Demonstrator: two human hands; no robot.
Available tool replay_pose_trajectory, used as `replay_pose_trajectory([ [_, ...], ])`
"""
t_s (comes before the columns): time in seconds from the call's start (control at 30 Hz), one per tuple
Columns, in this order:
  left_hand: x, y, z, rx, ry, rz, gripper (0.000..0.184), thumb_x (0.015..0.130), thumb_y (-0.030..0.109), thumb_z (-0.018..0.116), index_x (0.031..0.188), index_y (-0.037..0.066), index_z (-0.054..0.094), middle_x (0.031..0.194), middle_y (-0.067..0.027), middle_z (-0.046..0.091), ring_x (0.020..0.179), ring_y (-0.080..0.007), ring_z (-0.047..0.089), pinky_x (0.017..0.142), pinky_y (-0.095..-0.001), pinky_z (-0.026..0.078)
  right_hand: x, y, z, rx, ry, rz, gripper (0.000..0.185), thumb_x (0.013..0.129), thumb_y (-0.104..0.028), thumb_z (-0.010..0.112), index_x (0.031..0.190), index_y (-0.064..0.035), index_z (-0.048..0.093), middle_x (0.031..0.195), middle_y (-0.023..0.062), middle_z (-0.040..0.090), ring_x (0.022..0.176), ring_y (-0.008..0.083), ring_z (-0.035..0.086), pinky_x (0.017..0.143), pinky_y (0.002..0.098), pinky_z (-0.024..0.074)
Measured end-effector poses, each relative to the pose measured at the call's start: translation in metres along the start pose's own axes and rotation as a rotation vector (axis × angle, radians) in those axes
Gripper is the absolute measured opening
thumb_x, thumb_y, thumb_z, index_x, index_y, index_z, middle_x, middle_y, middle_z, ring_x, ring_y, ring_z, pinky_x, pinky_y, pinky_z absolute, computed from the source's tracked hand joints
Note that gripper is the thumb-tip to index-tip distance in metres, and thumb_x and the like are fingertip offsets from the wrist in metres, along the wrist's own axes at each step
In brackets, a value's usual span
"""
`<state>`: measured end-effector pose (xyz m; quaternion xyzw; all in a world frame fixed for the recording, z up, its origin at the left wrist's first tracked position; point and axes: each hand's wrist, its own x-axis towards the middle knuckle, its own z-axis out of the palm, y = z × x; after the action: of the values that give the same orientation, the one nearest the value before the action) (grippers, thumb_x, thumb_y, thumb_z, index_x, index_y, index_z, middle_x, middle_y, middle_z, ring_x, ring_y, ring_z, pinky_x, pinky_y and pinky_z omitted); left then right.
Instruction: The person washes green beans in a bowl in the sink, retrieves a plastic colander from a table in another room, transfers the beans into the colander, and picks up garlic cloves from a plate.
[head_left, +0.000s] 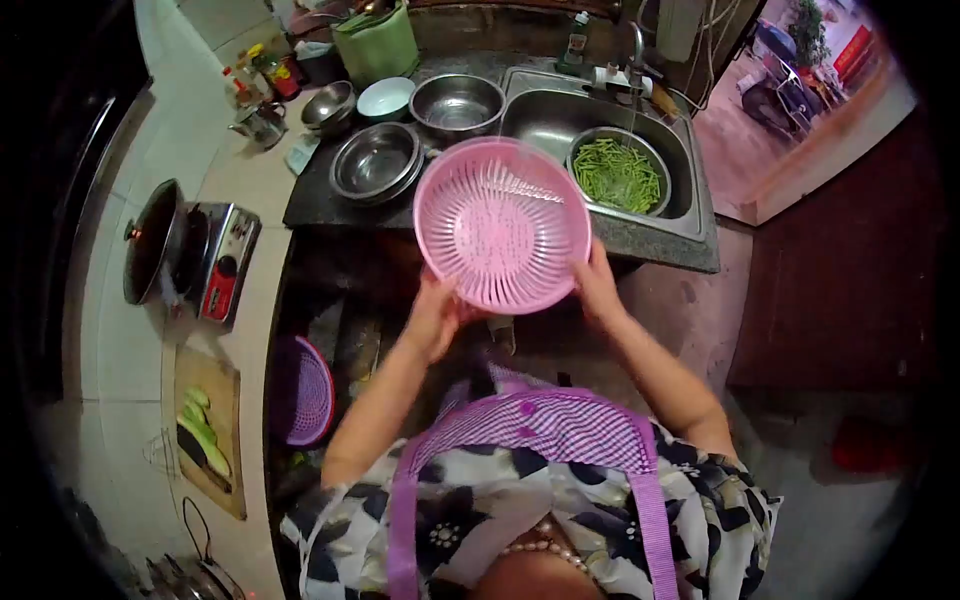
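Observation:
A pink plastic colander (495, 232) is held up in front of me, with slotted walls and nothing visible inside it. My left hand (440, 312) grips its lower left rim, and my right hand (597, 283) grips its lower right rim. Behind it to the right, a metal bowl (664, 190) of cut green beans (616, 172) stands in the steel sink (540, 115). Water runs from the faucet (637, 45) onto the beans. Metal bowls (372, 160) rest on the counter just left of the colander.
A portable gas stove (228, 262) with a wok (150, 242) stands on the left counter. Nearer me lies a cutting board (232, 400) with a knife (190, 447) and green vegetable pieces (203, 420). Below the counter sits a purple basket (303, 392).

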<state>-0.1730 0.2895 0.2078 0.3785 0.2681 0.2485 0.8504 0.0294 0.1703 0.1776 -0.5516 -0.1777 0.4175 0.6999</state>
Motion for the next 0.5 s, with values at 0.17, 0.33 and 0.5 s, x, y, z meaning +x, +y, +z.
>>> replay_pose_trajectory([
  [0.17, 0.207, 0.080, -0.034, -0.095, 0.141, 0.137, 0.036, 0.086, 0.030, 0.049, 0.111, 0.004, 0.045, 0.103, -0.0074, 0.053, 0.088, -0.0207, 0.055, 0.071, -0.0348, 0.049, 0.147, -0.057, 0.024, 0.078, -0.080, -0.097, 0.047, 0.090, -0.035, 0.043, 0.127, -0.0067, 0.032, 0.122, 0.0056, 0.041, 0.108, 0.0195, 0.047, 0.081, 0.0332, 0.0460],
  [0.33, 0.307, 0.139, -0.036, 0.109, 0.208, 0.189, 0.038, 0.082, 0.017, 0.052, 0.112, 0.003, 0.033, 0.089, -0.0091, 0.047, 0.076, -0.0210, 0.054, 0.056, -0.0369, 0.053, 0.193, -0.074, -0.014, 0.024, 0.091, -0.008, 0.042, 0.090, -0.030, 0.044, 0.122, -0.0035, 0.039, 0.121, 0.0091, 0.041, 0.106, 0.0234, 0.048, 0.080, 0.0354, 0.0477],
  [0.5, 0.342, 0.118, -0.045, 0.259, 0.652, -0.025, 0.064, 0.075, 0.030, 0.061, 0.123, 0.009, 0.025, 0.112, -0.0101, 0.043, 0.094, -0.0212, 0.049, 0.076, -0.0417, 0.042, 0.227, -0.042, -0.135, 0.252, 0.366, 0.114, 0.038, 0.088, -0.030, 0.049, 0.116, -0.0037, 0.044, 0.114, 0.0074, 0.045, 0.103, 0.0241, 0.050, 0.078, 0.0355, 0.0482],
])
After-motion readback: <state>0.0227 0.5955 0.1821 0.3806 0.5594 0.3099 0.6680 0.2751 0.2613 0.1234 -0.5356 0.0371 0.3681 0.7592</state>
